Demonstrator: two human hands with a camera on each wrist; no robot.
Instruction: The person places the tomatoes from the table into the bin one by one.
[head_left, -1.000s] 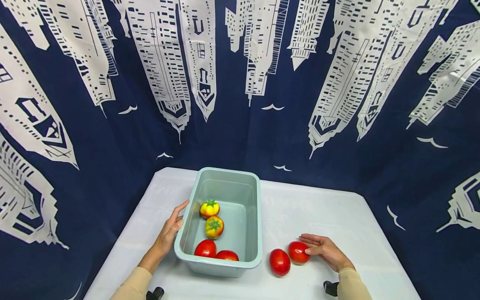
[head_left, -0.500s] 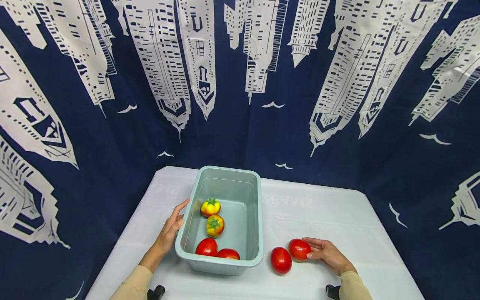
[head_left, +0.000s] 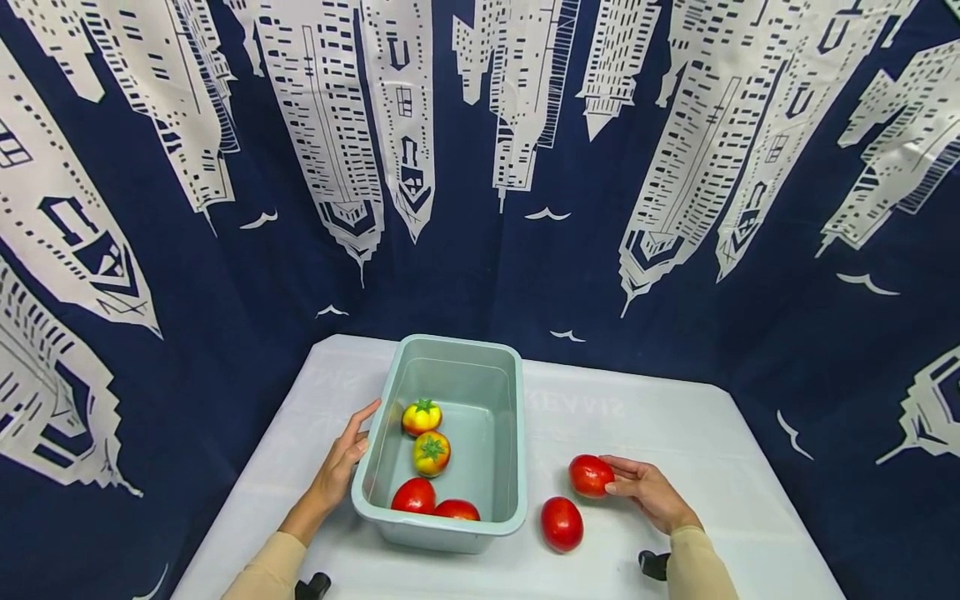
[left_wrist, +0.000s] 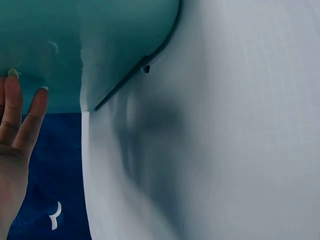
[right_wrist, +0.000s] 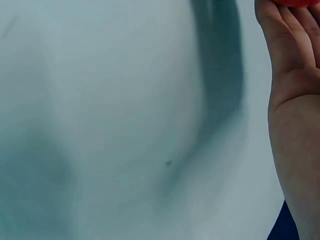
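Observation:
In the head view, my right hand (head_left: 651, 493) pinches a glossy red tomato (head_left: 588, 476) between thumb and fingers, close over the white table. Only the tomato's lower edge (right_wrist: 300, 2) shows in the right wrist view, above the fingers. A second red tomato (head_left: 562, 525) lies on the table just nearer to me. On the other side, my left hand (head_left: 337, 471) rests with extended fingers (left_wrist: 34, 117) against the left wall of a grey-green plastic bin (head_left: 468, 442). Inside the bin are two yellow-red tomatoes (head_left: 431, 454) with green tops and two red tomatoes (head_left: 413, 495), partly hidden by the front wall.
The white-covered table (head_left: 637, 417) extends right of the bin and behind the tomatoes. A dark blue cloth (head_left: 465, 275) printed with white buildings hangs behind and beside it. Black wrist devices (head_left: 654, 565) sit by both sleeves.
My right hand has closed on the farther red tomato and moved it slightly away from me and left, apart from the other one. The left hand and bin have stayed put.

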